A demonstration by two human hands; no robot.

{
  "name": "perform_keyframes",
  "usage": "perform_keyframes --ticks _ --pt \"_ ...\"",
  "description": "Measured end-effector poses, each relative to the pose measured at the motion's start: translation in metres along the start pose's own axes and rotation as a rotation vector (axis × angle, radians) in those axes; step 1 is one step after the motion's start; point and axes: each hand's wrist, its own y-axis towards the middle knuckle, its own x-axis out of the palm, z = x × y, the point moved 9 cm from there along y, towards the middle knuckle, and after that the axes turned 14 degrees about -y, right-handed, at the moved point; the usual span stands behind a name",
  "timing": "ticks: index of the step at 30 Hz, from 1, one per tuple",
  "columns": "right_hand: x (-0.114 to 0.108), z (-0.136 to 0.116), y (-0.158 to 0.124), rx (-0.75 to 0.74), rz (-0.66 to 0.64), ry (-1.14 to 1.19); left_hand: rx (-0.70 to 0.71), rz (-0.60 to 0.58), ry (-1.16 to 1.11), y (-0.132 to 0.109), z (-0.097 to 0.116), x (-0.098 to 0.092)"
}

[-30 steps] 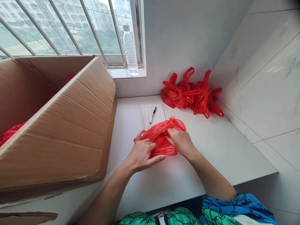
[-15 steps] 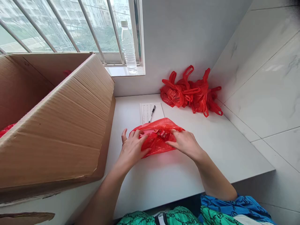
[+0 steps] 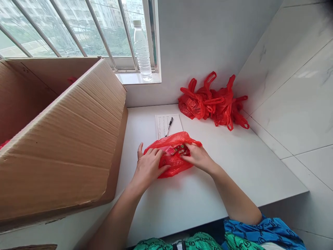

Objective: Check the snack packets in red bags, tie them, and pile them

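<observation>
A red plastic bag (image 3: 173,170) lies on the white tabletop with its mouth spread wide. My left hand (image 3: 150,165) grips its left side, thumb on the near edge and little finger lifted. On the right, my right hand (image 3: 199,158) has hold of the bag's rim, its fingers reaching into the mouth. Between the hands, a dark red packet (image 3: 182,150) with white lettering shows inside, close to my right fingertips. A pink packet (image 3: 170,150) lies beside it. The fingertips are partly hidden by the bag.
A large open cardboard box (image 3: 65,146) stands at the left. Behind the bag lie a printed sheet (image 3: 161,123) and a pen (image 3: 169,126). Several tied red bags (image 3: 213,102) are heaped against the back wall. A clear bottle (image 3: 142,52) stands on the windowsill.
The bag's mouth has opened wider, so the packets inside show more plainly. My right hand has shifted slightly left, and my left hand slightly right.
</observation>
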Motion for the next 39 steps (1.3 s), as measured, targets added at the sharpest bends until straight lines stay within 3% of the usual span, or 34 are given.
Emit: perform_keyframes --ticks 4,8,15,20,27,30,34,36,39 --pt "-0.013 -0.017 -0.005 -0.022 0.073 0.362 -0.016 0.075 -0.200 0.003 0.011 -0.010" --pt "0.001 -0.037 -0.010 -0.076 -0.039 0.599 -0.002 0.164 -0.341 0.003 0.017 -0.017" --pt "0.018 -0.034 -0.007 0.037 -0.127 1.046 -0.137 0.352 -0.604 -0.002 -0.009 -0.026" --pt "0.017 -0.033 -0.005 0.043 -0.148 1.158 -0.164 0.341 -0.743 -0.001 -0.013 -0.024" --pt "0.025 -0.041 -0.013 0.024 -0.314 1.125 0.028 0.273 -0.486 0.002 0.004 -0.028" --pt "0.025 -0.039 -0.011 0.025 -0.267 1.087 0.071 0.247 -0.453 0.002 0.010 -0.028" --pt "0.017 -0.030 -0.006 0.087 -0.053 1.191 -0.038 0.280 -0.582 0.000 0.002 -0.028" --pt "0.015 -0.024 -0.006 0.131 0.034 1.279 -0.066 0.240 -0.603 0.001 0.002 -0.023" --pt "0.017 -0.025 -0.006 0.130 0.016 1.364 -0.066 0.182 -0.624 0.003 0.003 -0.017"
